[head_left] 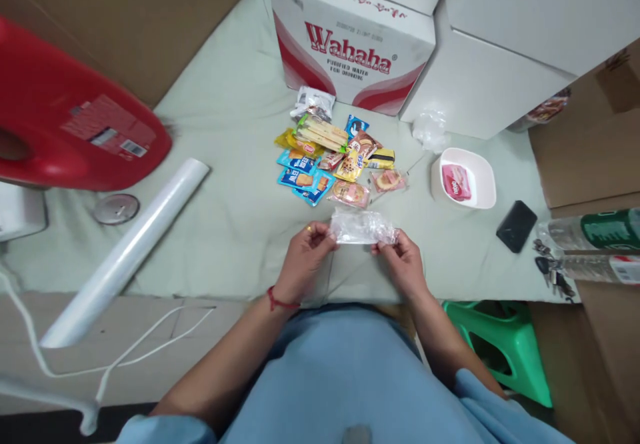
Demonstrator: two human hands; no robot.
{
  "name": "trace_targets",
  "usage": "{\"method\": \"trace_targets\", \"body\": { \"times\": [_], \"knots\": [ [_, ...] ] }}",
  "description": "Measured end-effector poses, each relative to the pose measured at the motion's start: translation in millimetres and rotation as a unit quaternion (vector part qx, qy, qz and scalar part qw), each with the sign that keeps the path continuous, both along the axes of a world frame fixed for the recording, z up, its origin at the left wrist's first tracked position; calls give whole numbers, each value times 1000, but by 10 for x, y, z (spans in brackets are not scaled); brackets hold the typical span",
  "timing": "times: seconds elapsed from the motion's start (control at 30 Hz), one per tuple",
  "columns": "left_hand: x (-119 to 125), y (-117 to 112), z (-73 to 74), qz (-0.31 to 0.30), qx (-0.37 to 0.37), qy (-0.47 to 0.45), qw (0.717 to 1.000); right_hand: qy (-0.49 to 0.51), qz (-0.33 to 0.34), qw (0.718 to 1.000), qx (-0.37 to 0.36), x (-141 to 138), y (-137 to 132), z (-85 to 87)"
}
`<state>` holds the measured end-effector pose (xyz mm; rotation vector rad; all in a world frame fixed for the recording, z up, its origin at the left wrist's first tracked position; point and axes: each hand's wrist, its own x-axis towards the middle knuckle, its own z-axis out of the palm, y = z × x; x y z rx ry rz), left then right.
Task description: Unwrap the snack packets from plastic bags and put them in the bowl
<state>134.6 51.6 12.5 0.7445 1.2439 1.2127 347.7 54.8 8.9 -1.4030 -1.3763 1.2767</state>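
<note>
Between my two hands a crinkled clear plastic bag [361, 227] is stretched out above the table's front part. My left hand [306, 257] pinches its left end, and my right hand [401, 261] grips the right end. Just beyond the bag lies a pile of small wrapped snacks: blue packets [306, 176], a yellow packet [351, 165], pale sticks in a green-edged wrapper [321, 132] and round biscuits in clear wrap [350, 193]. Whether anything is inside the bag I cannot make out.
A Wahaha carton [350, 51] stands behind the snacks. To the right are a white bowl [487, 181] with a pink packet, a black case [517, 226], keys [555, 274] and bottles [600, 231]. A plastic film roll [130, 247] and a red jug [90, 111] occupy the left.
</note>
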Motion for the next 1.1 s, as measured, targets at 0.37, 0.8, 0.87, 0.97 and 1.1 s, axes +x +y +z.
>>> {"method": "trace_targets", "body": {
  "times": [0.37, 0.8, 0.87, 0.97, 1.1],
  "knots": [
    [-85, -162, 148, -34, 50, 68, 996, -99, 76, 975, 181, 147, 243, 318],
    [-107, -106, 108, -26, -7, 96, 995, -231, 211, 881, 355, -221, 201, 135],
    [-129, -71, 85, 12, -16, 67, 998, -217, 186, 882, 375, -198, 176, 160],
    [-165, -48, 38, 57, -38, -7, 998, -194, 142, 889, 390, -126, 146, 177],
    [-234, -54, 17, 94, -55, -124, 986, -195, 125, 910, 345, 21, 97, 143]
  ]
}}
